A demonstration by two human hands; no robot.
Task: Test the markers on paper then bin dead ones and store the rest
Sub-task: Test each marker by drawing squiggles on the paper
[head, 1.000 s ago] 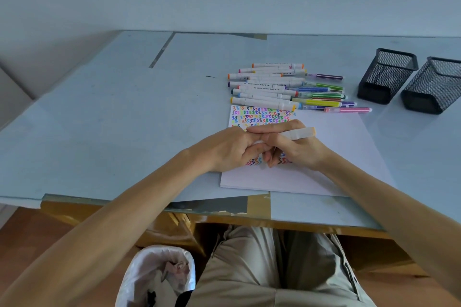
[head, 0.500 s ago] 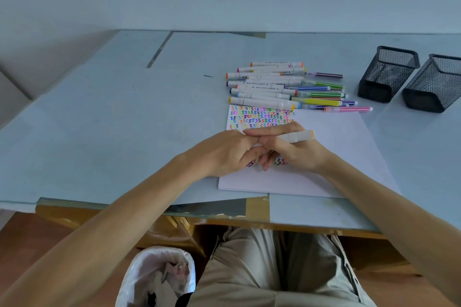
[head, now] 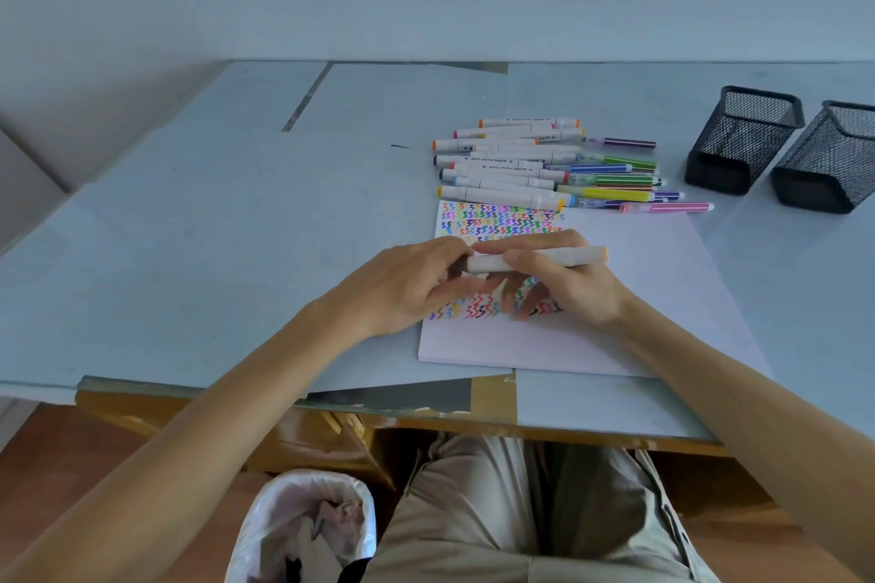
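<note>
Both hands meet on 1 white marker [head: 537, 258] held level above the paper [head: 629, 298]: the right hand [head: 563, 284] curls thumb and fingers round its barrel, the left hand [head: 407, 284] pinches its left end. Coloured zigzag test marks cover the paper's left part. Beyond its far edge lies the pile of markers [head: 530, 166], with 2 black mesh holders [head: 743, 137] to the right. A lined bin [head: 303, 530] stands below the table [head: 189, 227].
</note>
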